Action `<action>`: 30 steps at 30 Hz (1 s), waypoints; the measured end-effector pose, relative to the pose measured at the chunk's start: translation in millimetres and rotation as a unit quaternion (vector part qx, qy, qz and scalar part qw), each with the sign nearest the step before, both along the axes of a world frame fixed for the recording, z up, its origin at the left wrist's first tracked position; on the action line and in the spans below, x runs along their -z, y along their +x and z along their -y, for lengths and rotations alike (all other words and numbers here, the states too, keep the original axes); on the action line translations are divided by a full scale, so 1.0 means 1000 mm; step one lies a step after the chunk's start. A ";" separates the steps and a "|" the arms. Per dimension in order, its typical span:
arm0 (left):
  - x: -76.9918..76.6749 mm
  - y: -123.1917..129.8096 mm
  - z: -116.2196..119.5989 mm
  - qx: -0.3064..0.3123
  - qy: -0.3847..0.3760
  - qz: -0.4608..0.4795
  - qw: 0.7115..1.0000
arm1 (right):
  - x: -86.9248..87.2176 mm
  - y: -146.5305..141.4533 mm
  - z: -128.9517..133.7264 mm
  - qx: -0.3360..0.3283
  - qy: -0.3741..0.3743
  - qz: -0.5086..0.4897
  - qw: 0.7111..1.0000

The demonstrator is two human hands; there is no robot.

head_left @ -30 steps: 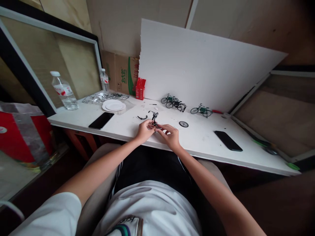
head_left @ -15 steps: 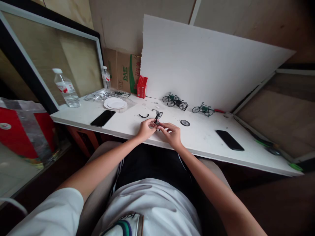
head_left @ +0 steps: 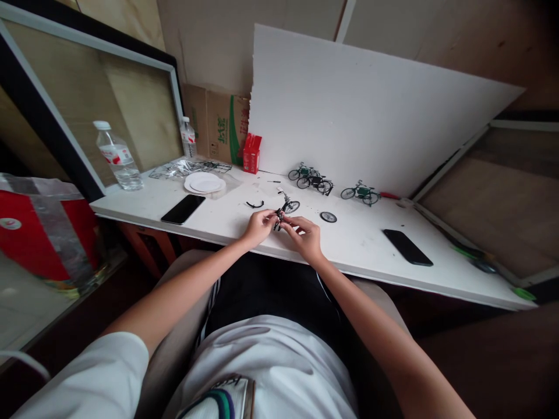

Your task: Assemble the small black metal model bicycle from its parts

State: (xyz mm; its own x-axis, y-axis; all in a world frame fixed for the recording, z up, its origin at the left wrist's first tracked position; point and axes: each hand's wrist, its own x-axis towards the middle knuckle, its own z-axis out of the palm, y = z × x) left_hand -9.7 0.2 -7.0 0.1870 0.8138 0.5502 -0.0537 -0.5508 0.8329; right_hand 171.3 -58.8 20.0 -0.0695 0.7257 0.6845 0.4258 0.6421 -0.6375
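Observation:
Between my two hands, just above the front of the white table, is a small black model bicycle (head_left: pixel 286 205) with one wheel on it, pointing away from me. My left hand (head_left: pixel 261 226) pinches it from the left. From the right, my right hand (head_left: pixel 305 235) grips it with thumb and fingers together. The fingertips hide the middle of the frame. A loose spoked wheel (head_left: pixel 328 217) lies flat to the right of my hands. To the left, beyond my fingers, rests a curved black piece (head_left: pixel 255 205).
Finished-looking model bicycles (head_left: pixel 360 192) stand along the white board (head_left: pixel 371 110). A phone (head_left: pixel 183 209) lies left, a black phone-like slab (head_left: pixel 407 248) right. White discs (head_left: pixel 204 183), plastic-wrapped parts (head_left: pixel 187 167), a red box (head_left: pixel 252 153) and water bottles (head_left: pixel 117 157) occupy the left side.
The model bicycle has turned in my hands: its wheel and handlebar end have swung to the right and the wheel shows more broadly. Both hands stay in nearly the same place.

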 end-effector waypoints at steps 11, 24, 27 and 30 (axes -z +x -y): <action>-0.002 0.001 0.002 -0.037 -0.033 0.013 0.999 | 0.000 0.001 0.002 0.000 -0.002 0.010 1.000; -0.005 0.003 0.007 -0.073 -0.017 0.018 0.997 | 0.002 0.003 -0.002 -0.030 -0.033 -0.042 0.998; -0.004 0.002 0.007 -0.072 -0.015 0.017 0.997 | 0.002 0.002 -0.002 -0.028 -0.031 -0.044 0.998; -0.005 0.002 0.008 -0.067 -0.016 0.018 0.997 | 0.002 0.002 -0.002 -0.022 -0.034 -0.046 0.998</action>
State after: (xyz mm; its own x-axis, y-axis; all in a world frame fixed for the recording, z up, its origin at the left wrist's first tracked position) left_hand -7.7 -7.7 -2.4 0.0567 0.8471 0.5285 -0.0120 -0.5287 0.8487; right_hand 173.5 -56.6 18.0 -0.0414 0.7690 0.6379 0.3369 0.6118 -0.7157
